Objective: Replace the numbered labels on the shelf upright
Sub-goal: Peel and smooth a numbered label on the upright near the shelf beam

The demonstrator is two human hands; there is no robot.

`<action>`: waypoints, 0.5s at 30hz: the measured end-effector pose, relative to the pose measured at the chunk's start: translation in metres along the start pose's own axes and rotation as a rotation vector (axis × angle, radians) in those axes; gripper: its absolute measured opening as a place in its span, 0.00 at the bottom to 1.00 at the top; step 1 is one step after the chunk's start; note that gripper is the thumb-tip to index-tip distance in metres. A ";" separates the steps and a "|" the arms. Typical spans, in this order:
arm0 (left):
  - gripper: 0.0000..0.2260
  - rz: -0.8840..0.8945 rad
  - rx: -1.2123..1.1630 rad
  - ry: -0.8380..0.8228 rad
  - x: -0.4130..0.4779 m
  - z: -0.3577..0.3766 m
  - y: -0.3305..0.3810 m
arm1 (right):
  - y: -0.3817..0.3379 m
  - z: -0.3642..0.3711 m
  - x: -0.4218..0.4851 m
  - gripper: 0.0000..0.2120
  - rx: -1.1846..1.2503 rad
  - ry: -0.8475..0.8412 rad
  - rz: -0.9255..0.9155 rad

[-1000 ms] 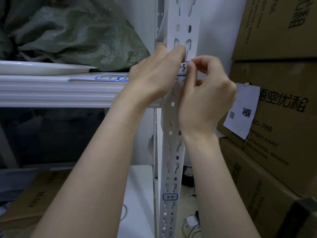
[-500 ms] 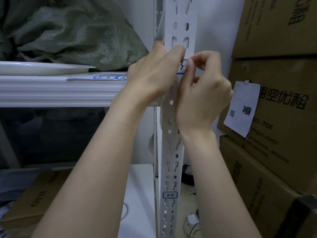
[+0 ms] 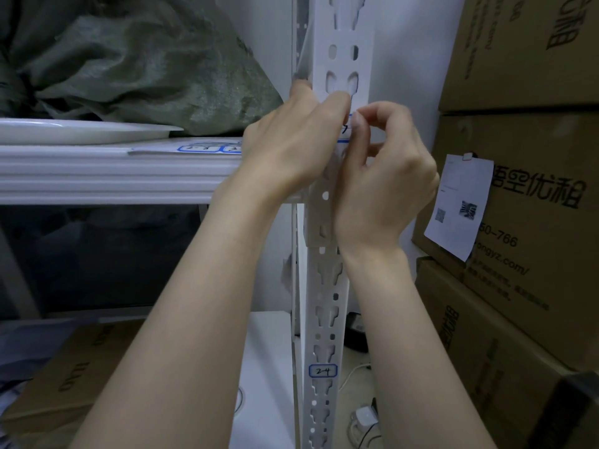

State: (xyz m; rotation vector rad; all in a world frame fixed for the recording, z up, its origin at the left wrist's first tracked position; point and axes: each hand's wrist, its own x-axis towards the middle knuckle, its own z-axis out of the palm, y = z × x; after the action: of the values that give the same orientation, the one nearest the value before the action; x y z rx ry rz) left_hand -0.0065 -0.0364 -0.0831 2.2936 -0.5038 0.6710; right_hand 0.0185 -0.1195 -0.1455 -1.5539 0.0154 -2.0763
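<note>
1. Head view, progress: you are part-way through the job. Your work is at the upper label [image 3: 346, 129], which sits on the shelf upright [image 3: 343, 37] at the level of the shelf board [image 3: 97, 170]. Only a sliver of the label, with a blue border and a handwritten mark, shows between your fingers.
2. Your left hand [image 3: 291, 147] lies across the upright with fairly straight fingers pressing on the label's left part. It grips nothing.
3. Your right hand [image 3: 385, 183] is curled, and its forefinger and thumb appear to pinch the label's right edge. I cannot tell whether the label is coming off or going on.
4. Lower on the upright, the lower label [image 3: 322, 371] reads 2-4 and lies flat. I cannot tell whether it is old or new.
5. A label sheet [image 3: 207, 148] with blue-bordered labels lies on the shelf board just left of your hands, so more labels seem to be waiting.
6. Surroundings: a green sack [image 3: 146, 66] and a white plate [image 3: 81, 129] rest on the shelf. Cardboard boxes [image 3: 518, 53] are stacked to the right, and one carries a paper slip [image 3: 457, 202]. A charger [image 3: 364, 416] with cables lies on the floor.
</note>
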 end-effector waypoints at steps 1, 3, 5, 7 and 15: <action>0.08 -0.006 -0.012 0.007 0.000 0.000 0.000 | 0.000 0.001 0.000 0.07 -0.010 0.006 -0.002; 0.10 -0.029 -0.054 0.014 0.002 0.001 0.000 | -0.002 0.003 -0.001 0.07 -0.025 0.018 0.001; 0.12 -0.037 -0.069 0.025 0.002 0.002 0.000 | -0.002 0.004 -0.001 0.08 -0.040 0.029 -0.010; 0.13 -0.043 -0.089 0.026 0.002 0.002 0.000 | -0.002 0.004 -0.001 0.08 -0.051 0.033 -0.022; 0.13 -0.028 -0.107 0.033 0.003 0.003 -0.001 | 0.001 0.003 0.002 0.08 -0.060 -0.006 -0.042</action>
State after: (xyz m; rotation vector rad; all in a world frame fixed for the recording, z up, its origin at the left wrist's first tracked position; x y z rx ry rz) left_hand -0.0021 -0.0386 -0.0837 2.1817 -0.4799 0.6522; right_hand 0.0213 -0.1208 -0.1431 -1.6095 0.0438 -2.1212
